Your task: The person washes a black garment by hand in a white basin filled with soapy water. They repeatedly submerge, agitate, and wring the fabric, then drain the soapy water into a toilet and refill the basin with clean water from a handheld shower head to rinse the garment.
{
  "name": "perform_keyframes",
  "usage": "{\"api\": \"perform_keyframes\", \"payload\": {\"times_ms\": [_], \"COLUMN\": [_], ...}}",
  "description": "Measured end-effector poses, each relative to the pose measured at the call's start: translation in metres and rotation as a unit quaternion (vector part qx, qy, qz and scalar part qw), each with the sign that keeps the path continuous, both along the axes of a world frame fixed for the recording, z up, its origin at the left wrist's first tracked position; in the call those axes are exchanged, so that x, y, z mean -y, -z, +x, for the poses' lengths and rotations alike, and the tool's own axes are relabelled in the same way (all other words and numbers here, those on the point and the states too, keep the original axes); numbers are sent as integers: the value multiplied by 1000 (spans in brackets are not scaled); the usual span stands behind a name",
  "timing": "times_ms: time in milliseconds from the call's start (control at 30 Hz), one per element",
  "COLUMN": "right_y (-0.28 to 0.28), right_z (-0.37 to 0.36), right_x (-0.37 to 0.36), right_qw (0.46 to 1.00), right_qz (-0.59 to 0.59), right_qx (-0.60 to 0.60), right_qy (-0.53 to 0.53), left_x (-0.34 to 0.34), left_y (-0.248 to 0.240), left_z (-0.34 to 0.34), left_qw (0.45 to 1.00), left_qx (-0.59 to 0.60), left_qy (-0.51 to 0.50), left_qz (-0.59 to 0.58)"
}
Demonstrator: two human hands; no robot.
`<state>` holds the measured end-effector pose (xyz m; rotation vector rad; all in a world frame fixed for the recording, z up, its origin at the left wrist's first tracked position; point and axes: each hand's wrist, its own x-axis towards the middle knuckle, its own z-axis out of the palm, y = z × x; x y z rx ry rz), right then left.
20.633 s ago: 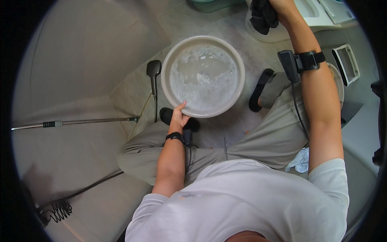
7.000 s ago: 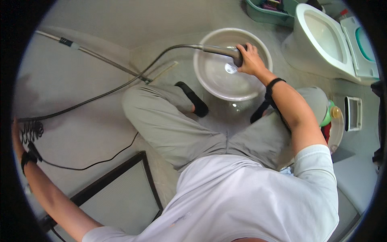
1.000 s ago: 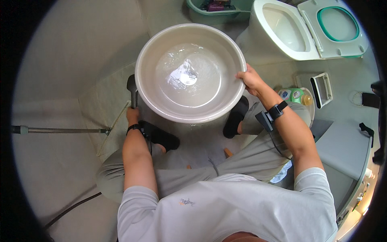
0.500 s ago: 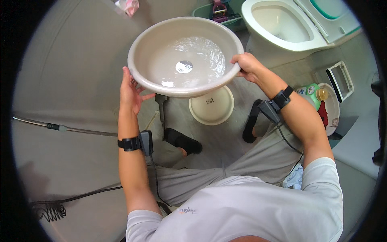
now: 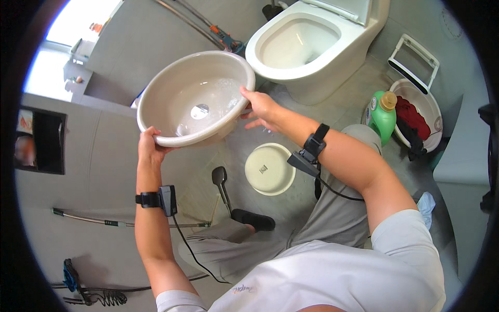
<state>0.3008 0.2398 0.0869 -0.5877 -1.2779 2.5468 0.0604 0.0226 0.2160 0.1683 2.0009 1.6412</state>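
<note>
A large beige wash basin (image 5: pixel 166 99) is held up in both my hands, tilted. Some rippling water shows over its bottom, around a round label. My left hand (image 5: pixel 149 145) grips the near-left rim, thumb over the edge and fingers mostly hidden beneath. At the right rim, my right hand (image 5: pixel 264 112) has its thumb on top, with other fingers partly spread under the outer wall. Below on the floor lies a smaller cream basin (image 5: pixel 267 177), upside down. A black long-handled brush or scoop (image 5: pixel 220 177) rests beside it.
A white toilet (image 5: pixel 260 57) stands just right of the held basin. Further right are a green detergent bottle (image 5: pixel 382 122) and a tub (image 5: pixel 437 117) with dark red cloth. A metal pole (image 5: pixel 104 222) is at the left; a mop (image 5: pixel 223 36) leans behind.
The view has turned, and the basin now appears further left and more tilted, with less water showing in it. Both hands have stayed on its rim.
</note>
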Motion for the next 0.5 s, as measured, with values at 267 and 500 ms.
{"api": "perform_keyframes", "payload": {"times_ms": [267, 500], "right_y": [38, 46], "right_z": [1, 15], "right_x": [17, 27], "right_qw": [977, 825], "right_qz": [172, 562], "right_qx": [127, 52], "right_qy": [24, -16], "left_x": [-131, -236], "left_y": [-44, -47], "left_z": [33, 79], "left_qw": [971, 953], "left_qx": [-236, -292], "left_qy": [-39, -78], "left_qz": [22, 36]}}
